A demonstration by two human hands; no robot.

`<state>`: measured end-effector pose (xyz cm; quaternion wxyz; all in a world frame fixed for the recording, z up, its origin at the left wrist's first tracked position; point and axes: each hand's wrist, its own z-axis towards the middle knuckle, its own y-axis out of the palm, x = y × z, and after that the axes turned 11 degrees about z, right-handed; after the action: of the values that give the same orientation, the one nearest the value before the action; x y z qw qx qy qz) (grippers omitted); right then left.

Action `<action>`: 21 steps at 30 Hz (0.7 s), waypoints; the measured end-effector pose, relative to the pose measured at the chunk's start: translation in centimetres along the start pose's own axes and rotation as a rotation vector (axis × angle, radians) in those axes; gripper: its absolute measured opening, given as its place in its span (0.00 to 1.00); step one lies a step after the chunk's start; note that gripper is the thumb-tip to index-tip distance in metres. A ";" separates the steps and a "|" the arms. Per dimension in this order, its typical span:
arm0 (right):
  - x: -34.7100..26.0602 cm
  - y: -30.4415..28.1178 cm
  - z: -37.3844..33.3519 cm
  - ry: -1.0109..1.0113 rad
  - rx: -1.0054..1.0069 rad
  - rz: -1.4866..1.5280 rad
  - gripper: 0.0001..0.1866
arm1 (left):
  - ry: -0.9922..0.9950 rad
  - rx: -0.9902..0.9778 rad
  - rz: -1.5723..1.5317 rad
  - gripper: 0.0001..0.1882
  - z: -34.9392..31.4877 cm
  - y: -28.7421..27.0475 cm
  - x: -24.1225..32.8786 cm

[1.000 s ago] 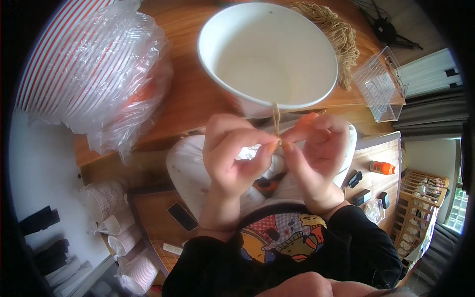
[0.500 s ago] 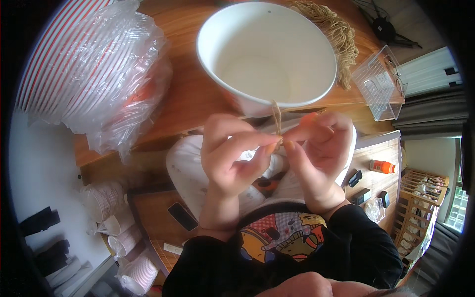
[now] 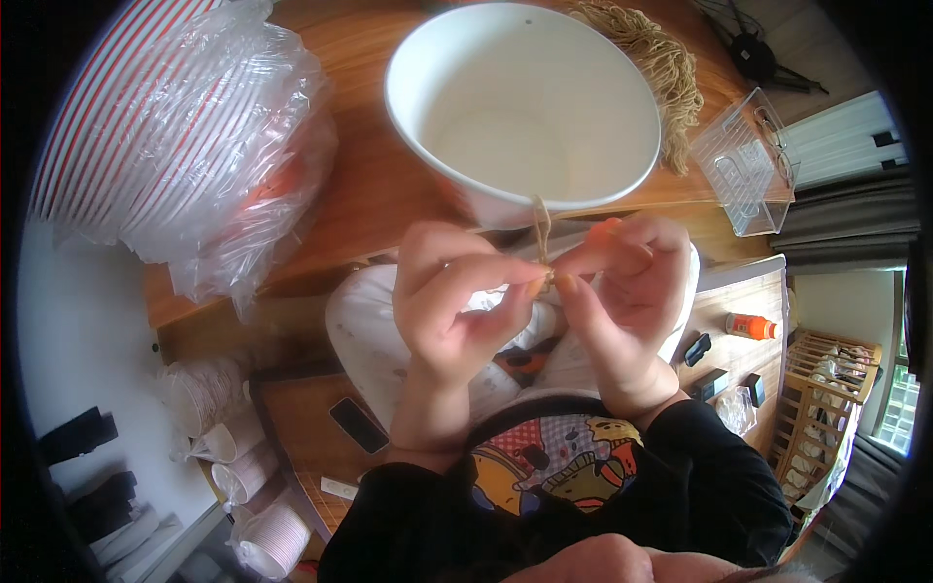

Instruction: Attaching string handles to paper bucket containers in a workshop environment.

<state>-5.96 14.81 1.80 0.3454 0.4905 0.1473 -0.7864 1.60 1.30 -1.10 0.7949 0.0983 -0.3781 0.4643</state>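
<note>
A short loop of tan twine [image 3: 542, 231] hangs at the near rim of a large white paper bucket [image 3: 515, 107]. Its lower end is pinched between the fingertips of both hands. My left hand [image 3: 457, 301] closes thumb and index finger on the twine from the left. From the right, my right hand [image 3: 627, 291] pinches it with thumb and index finger, its other fingers curled. Something orange [image 3: 604, 231] shows at the right hand's curled fingers; I cannot make out what it is. The fingertips nearly touch and hide part of the twine where they meet.
A bundle of tan twine [image 3: 666, 73] lies right of the bucket. Left stands a stack of buckets [image 3: 126, 117] in clear plastic wrap [image 3: 238, 146]. A clear rack [image 3: 743, 165] sits at the table's right edge. Behind me lie a phone [image 3: 358, 426] and an orange-capped bottle [image 3: 750, 326].
Both hands keep their pinch at nearly the same spot. The twine loop looks slightly straighter. The bucket has not moved.
</note>
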 end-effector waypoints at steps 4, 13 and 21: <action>-0.7 0.1 0.2 -0.003 -0.030 -0.120 0.27 | 0.007 -0.008 0.039 0.12 0.0 -0.2 0.1; -1.6 -0.2 0.1 -0.040 -0.080 -0.347 0.27 | 0.052 0.003 0.181 0.13 -0.1 0.0 0.3; -1.5 0.0 0.3 -0.010 -0.021 -0.291 0.24 | -0.052 -0.039 0.113 0.11 -0.1 -0.1 0.7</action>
<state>-5.71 15.20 3.22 0.2335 0.4562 0.2236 -0.8291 1.93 1.77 -0.71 0.7591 0.0734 -0.4126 0.4982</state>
